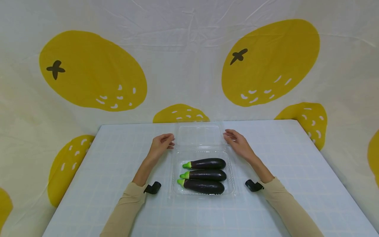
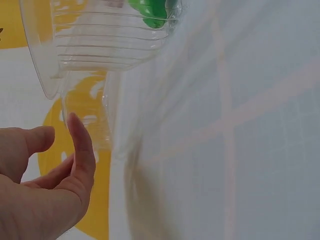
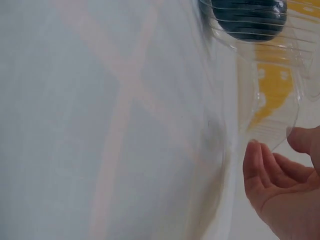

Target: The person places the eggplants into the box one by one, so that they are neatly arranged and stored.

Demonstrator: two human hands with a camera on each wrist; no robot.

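Observation:
A clear plastic clamshell container point(image 1: 232, 187) lies unfolded on the table, its lid point(image 1: 199, 135) laid back on the far side. Three dark eggplants point(image 1: 208, 163) with green stem ends sit side by side in the base. My left hand point(image 1: 161, 144) is at the lid's left edge; in the left wrist view a fingertip point(image 2: 75, 122) meets or nearly meets the plastic, with the thumb apart. At the lid's right edge is my right hand point(image 1: 238, 143), its fingers relaxed. The right wrist view has its thumb point(image 3: 300, 139) by the lid's corner, a gap separating it from the fingers.
A pale checked cloth point(image 1: 118, 158) covers the table. Behind it hangs a white sheet with large yellow fruit prints point(image 1: 94, 70). A black wrist camera point(image 1: 153, 187) sits on the left sleeve, another black camera point(image 1: 253, 185) on the right.

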